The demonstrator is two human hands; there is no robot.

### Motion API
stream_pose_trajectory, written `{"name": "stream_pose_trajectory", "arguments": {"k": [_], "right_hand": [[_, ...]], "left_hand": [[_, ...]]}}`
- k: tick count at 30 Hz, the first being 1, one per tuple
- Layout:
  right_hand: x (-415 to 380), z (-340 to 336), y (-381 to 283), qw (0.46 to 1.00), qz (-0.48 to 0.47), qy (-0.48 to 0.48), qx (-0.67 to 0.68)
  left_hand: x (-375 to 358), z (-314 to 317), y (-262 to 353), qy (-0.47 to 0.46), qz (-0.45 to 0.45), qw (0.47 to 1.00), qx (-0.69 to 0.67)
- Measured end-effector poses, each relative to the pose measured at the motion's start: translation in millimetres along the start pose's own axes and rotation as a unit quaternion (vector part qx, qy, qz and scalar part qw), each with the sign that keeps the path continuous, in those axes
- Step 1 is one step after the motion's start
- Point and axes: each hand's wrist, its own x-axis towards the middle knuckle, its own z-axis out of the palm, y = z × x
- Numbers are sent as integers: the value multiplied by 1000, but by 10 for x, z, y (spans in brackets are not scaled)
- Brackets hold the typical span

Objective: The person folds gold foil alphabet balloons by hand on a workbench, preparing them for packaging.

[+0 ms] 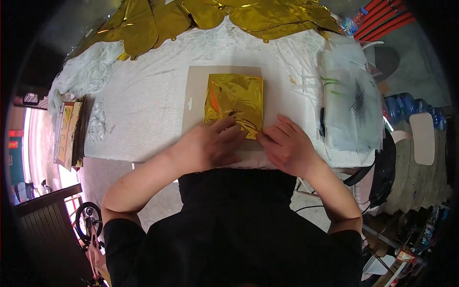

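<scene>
A folded gold foil balloon (234, 95), flattened into a rough rectangle, lies on a grey-beige card (195, 86) with a hanging slot at its left edge. Over the foil's near left part is my left hand (217, 143), its fingers bent and pressed together on the creased near edge. My right hand (287, 146) pinches the near right corner with thumb and forefinger, while its other fingers are loosely bent. The fingertips partly hide the foil's near edge.
Flat gold foil balloons (277, 19) with rounded edges cover the table's far side. White string (88, 69) lies in a heap at the left, beside a cardboard box (69, 134). Clear plastic bags (351, 105) are stacked at the right. The table (138, 105) has a white textured cover.
</scene>
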Motion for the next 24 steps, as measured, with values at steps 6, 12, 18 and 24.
{"name": "stream_pose_trajectory", "arguments": {"k": [6, 12, 18, 24], "right_hand": [[115, 54, 193, 985, 78, 25, 153], [547, 356, 173, 991, 121, 49, 22], [655, 508, 304, 992, 125, -14, 17], [644, 509, 295, 994, 108, -19, -9]], "left_hand": [[-10, 6, 12, -9, -19, 1000, -17], [-7, 19, 6, -30, -15, 999, -5], [9, 42, 50, -28, -34, 999, 17], [-86, -111, -163, 37, -67, 992, -104]]}}
